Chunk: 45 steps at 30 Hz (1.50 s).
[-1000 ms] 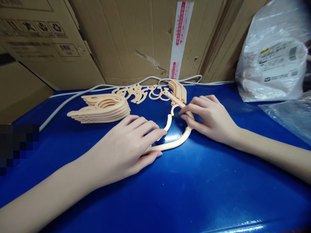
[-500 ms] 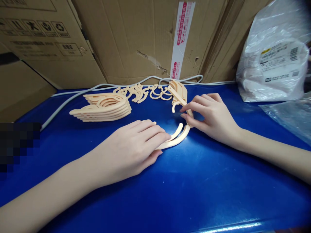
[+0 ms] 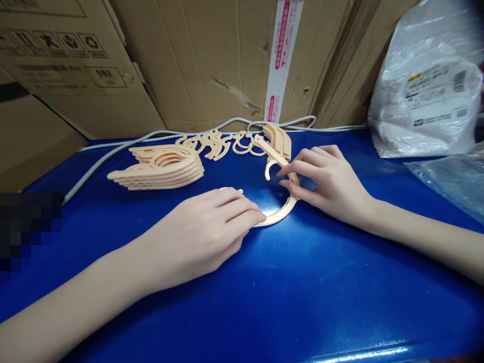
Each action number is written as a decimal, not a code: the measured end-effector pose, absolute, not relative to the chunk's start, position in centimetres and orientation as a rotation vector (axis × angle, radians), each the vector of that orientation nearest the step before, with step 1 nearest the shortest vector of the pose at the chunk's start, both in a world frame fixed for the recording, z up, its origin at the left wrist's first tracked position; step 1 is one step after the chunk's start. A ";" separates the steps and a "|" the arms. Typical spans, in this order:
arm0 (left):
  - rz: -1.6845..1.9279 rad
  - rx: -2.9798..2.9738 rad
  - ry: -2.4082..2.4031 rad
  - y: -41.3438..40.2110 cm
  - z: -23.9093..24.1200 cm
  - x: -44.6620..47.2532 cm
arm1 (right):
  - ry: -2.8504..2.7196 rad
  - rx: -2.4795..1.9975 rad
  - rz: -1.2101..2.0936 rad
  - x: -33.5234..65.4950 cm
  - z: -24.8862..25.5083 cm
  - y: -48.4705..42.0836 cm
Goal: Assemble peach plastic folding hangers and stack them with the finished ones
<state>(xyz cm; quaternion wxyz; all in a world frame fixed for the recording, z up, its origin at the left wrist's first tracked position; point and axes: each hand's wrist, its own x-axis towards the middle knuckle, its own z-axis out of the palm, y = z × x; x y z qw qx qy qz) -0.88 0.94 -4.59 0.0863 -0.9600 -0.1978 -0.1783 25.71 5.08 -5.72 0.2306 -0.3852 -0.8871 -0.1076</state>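
Observation:
A cream plastic folding hanger lies between my hands. My left hand is closed on its curved arm, the palm over the table and much of the piece hidden beneath. My right hand pinches the straight arm near the joint with thumb and fingers. A small hook-shaped part curves down beside that arm. Behind my left hand sits a neat stack of cream hanger pieces.
Loose cream hooks lie along the back of the blue table, with more stacked hanger arms at their right. A white cable runs before the cardboard boxes. A plastic bag stands at the back right.
The inner curved strip by my left fingers no longer shows apart from the outer arm. My left thumb has tucked under. The straight arm in my right hand has tilted slightly left.

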 end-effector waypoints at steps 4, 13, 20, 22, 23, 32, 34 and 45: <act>-0.532 -2.897 -0.670 1.1 -4.7 -1.3 | -2.498 -0.950 -0.302 25.9 -5.7 5.1; -0.576 -2.847 -0.610 1.9 -4.4 -1.4 | -2.591 -0.687 -0.450 25.9 -5.8 5.1; -0.571 -2.856 -0.589 1.7 -4.3 -1.6 | -2.613 -0.600 -0.503 25.9 -5.8 5.0; -0.568 -2.856 -0.590 1.7 -4.3 -1.6 | -2.624 -0.570 -0.503 26.0 -5.8 5.0; -0.567 -2.858 -0.589 1.7 -4.4 -1.6 | -2.629 -0.552 -0.498 26.0 -5.7 5.0; -0.485 -2.893 -0.639 0.5 -4.4 -0.7 | -2.654 -0.410 -0.438 25.4 -5.5 4.6; -0.476 -2.932 -0.662 0.3 -4.4 -0.6 | -2.661 -0.385 -0.390 25.2 -5.6 4.5; -0.513 -3.092 -0.728 -0.2 -4.7 -0.1 | -2.666 -0.495 -0.088 24.3 -4.5 4.2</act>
